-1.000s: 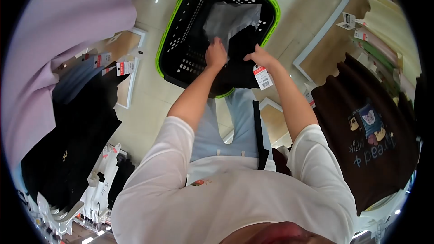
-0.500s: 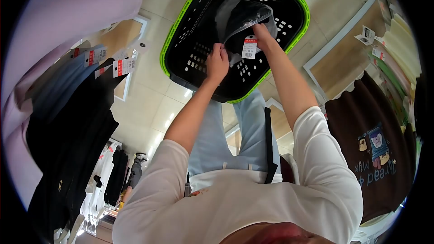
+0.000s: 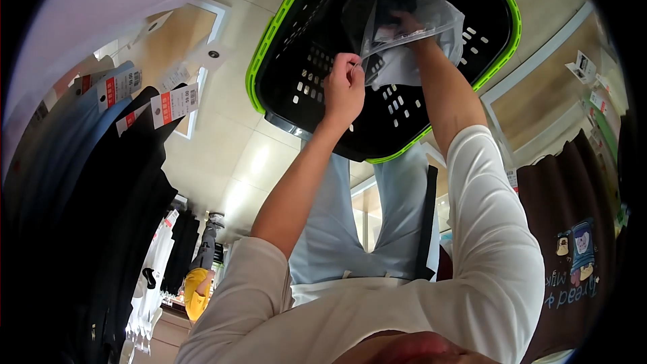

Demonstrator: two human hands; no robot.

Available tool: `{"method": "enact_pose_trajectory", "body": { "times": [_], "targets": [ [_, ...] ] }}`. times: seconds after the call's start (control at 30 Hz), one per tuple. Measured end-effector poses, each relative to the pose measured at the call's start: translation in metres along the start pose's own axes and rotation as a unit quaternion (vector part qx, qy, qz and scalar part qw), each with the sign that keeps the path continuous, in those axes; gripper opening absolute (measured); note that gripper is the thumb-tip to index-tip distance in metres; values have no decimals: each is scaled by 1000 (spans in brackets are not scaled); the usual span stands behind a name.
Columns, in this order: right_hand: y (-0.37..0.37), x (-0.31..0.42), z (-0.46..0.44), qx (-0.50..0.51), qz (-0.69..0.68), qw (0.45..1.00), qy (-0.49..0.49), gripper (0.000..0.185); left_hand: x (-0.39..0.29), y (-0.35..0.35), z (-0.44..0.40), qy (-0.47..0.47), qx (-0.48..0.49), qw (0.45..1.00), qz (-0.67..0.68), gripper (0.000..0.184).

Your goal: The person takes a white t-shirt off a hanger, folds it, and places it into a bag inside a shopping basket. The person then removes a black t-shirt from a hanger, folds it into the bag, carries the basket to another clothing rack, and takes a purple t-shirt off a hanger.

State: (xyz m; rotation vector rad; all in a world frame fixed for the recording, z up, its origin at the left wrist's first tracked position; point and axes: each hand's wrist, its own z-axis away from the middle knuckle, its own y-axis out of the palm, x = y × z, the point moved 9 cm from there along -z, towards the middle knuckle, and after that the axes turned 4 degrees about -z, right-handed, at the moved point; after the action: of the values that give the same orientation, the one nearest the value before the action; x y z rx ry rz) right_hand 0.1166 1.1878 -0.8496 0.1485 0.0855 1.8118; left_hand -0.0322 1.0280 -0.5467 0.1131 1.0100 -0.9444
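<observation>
A clear plastic bag [image 3: 441, 20] with dark material in it is held inside a black shopping basket with a green rim [image 3: 515, 23]. At the bag's opening, my left hand [image 3: 345, 87] pinches the edge of the plastic between thumb and fingers. My right hand [image 3: 408, 25] reaches through the opening, its fingers seen only dimly behind the film. Close to those fingers, a small white tag [image 3: 386, 32] shows through the plastic. Whether the right fingers grip the dark material or the tag is not clear.
Black garments [image 3: 87, 209] with red-and-white price tags [image 3: 174, 104] hang at left, beside lilac cloth [image 3: 128, 0]. A brown printed garment [image 3: 569, 229] hangs at right. Wood-topped display stands [image 3: 539, 87] rest on the tiled floor [image 3: 249, 162]. A person in yellow [image 3: 197, 290] is behind, lower left.
My right hand has gone deeper into the bag, and the price tag that hung outside by it is now behind the plastic. Basket and both hands have shifted right and up in view.
</observation>
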Motion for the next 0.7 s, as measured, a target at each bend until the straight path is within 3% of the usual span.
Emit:
{"method": "enact_pose_trajectory", "body": {
  "times": [0.07, 0.1, 0.2, 0.3, 0.37, 0.43, 0.47, 0.53, 0.6, 0.67, 0.7],
  "targets": [
    [-24, 18, -53, 69, 264, 937, -220, 60, -4, -2, -4, 13, -8, 1000, 7, 13],
    [-16, 17, -35, 60, 201, 964, -163, 68, -5, 0, -6, 6, 0, 1000, 9, 13],
    [-28, 30, -37, -53, 224, 956, -180, 82, -1, 7, -6, -20, 25, 999, 12, 14],
    [-10, 46, -3, -176, 365, 872, -274, 80, -8, 8, -7, 0, 27, 999, 19, 14],
    [3, 52, 26, -263, 484, 771, -319, 79, -3, 6, -8, -11, 15, 1000, 25, 15],
    [32, 41, 43, -240, 628, 621, -403, 79, -5, 2, -10, -17, 2, 999, 29, 15],
    [60, 20, 60, -219, 716, 423, -511, 71, -7, 0, -12, -19, -7, 999, 31, 15],
    [75, 9, 62, -68, 736, 574, -353, 63, -9, -4, -14, -23, -26, 999, 34, 15],
    [80, -12, 46, 50, 759, 599, -252, 58, -9, 0, -12, -21, -14, 999, 25, 15],
    [73, -37, 0, 132, 814, 519, -224, 56, -10, 9, -5, -4, -4, 1000, 5, 15],
    [75, -27, 11, 163, 667, 676, -267, 59, -12, 12, -2, -12, 1, 1000, 6, 18]
  ]
}}
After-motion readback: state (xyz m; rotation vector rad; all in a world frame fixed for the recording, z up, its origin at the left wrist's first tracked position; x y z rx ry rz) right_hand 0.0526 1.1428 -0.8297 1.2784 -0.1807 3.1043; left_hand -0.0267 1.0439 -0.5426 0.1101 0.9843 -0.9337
